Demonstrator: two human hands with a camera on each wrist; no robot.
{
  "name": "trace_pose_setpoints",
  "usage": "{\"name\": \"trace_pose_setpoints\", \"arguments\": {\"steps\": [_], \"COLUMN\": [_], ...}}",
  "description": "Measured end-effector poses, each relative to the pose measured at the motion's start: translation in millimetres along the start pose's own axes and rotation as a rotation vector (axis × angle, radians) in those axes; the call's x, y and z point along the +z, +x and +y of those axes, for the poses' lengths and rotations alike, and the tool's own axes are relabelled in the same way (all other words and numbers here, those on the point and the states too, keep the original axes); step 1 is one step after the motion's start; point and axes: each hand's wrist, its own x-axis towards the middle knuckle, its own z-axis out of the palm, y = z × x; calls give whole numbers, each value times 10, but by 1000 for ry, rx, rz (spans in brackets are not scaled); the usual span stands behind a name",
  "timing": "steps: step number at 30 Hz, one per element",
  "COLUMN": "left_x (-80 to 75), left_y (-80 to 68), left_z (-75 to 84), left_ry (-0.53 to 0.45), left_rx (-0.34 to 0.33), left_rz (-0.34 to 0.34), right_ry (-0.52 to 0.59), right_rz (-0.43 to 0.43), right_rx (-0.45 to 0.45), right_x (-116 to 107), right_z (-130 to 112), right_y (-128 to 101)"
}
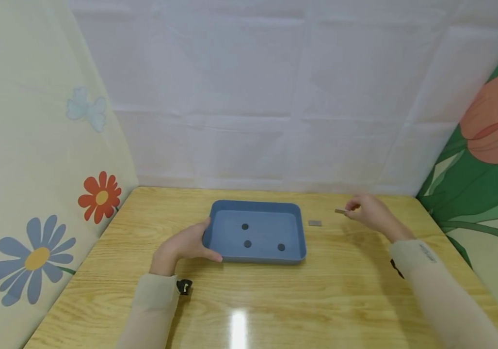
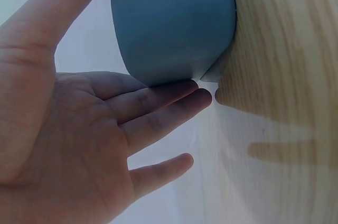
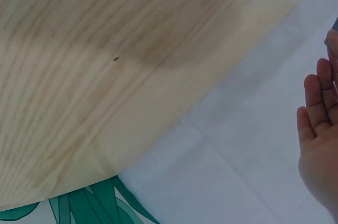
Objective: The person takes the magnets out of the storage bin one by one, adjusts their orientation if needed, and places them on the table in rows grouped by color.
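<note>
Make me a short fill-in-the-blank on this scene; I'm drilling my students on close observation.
1. The blue tray holds ____ dark discs.
2. The left hand touches the tray's ____ side.
3. The right hand pinches a small flat piece ____ the wooden table.
4. Another flat piece lies on the table just ____ of the tray.

Missing words: three; left; above; right
</note>
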Motion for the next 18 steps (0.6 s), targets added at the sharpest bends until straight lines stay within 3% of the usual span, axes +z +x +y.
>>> {"name": "trace_pose_setpoints", "arguments": {"steps": [8,18], "left_x": [8,7], "left_y": [3,5], "left_z": [-11,-20], "left_ry": [-17,-18], "left_rx": [11,1], "left_rz": [2,-2], "right_ry": [-25,-3], "right_rz": [14,-68], "right_rx": [-22,16], "right_x": [8,129], "right_z": [138,267], "right_y": [-32,-14]}}
